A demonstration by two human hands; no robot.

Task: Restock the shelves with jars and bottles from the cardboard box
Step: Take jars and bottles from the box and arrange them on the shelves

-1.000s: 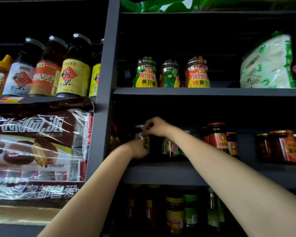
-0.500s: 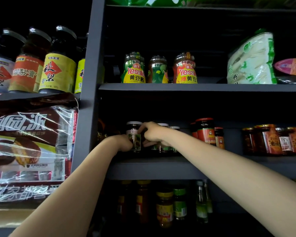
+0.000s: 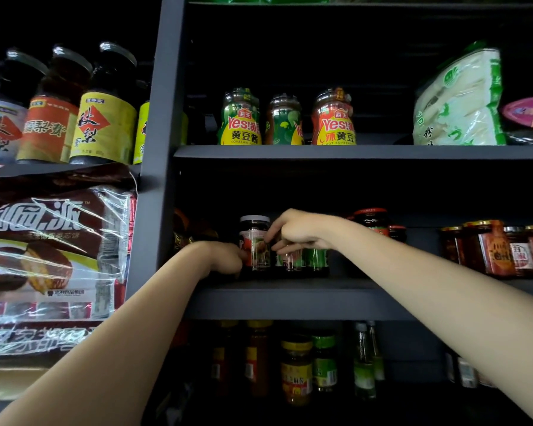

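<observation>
Dark glass jar with white lid and glossy paper label upright on matte grey middle shelf, left hand curled against its side, right hand fingertips pinching its label edge, round green-labelled jars just beside

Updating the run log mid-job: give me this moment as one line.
phase: setting jar on middle shelf | left hand: at dark jar, grip unclear | right hand: pinching jar | box: not in view

The right hand hides the green-labelled jars' tops.
</observation>
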